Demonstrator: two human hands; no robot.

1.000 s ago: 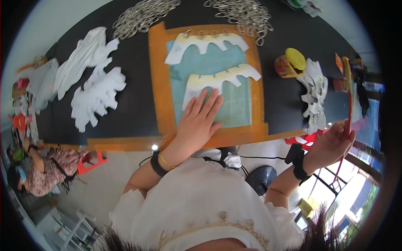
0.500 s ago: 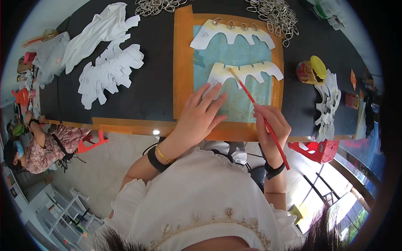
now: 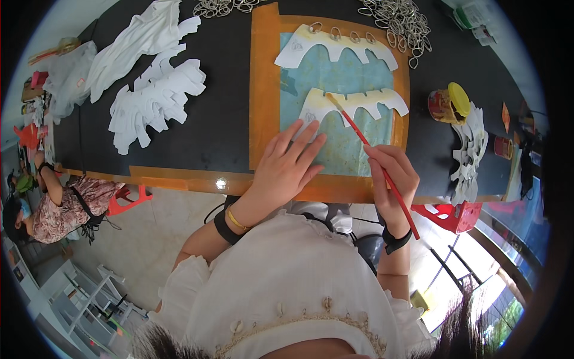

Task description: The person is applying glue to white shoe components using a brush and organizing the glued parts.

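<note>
My right hand (image 3: 393, 176) is closed around a thin red brush (image 3: 357, 127). The brush's tip touches the upper left edge of a white scalloped piece (image 3: 371, 103), where a yellowish wet coat runs along the top band. With fingers spread, my left hand (image 3: 287, 157) lies flat, its fingertips at the lower left end of that piece. Above it on the blue-green sheet (image 3: 335, 75) rests a second scalloped piece (image 3: 305, 45), its top band yellowed and carrying several metal rings (image 3: 336, 33).
Stacked white cut pieces (image 3: 156, 105) lie to the left, beside white cloth (image 3: 133, 48). Metal rings (image 3: 402, 27) are heaped at the far right. A yellow-lidded pot (image 3: 443, 106) stands near more scalloped pieces (image 3: 468, 155). Another person (image 3: 75, 206) sits at the left.
The brush tip has shifted slightly along the near piece's top edge. My left hand stays in place, and the whole view has shifted a little.
</note>
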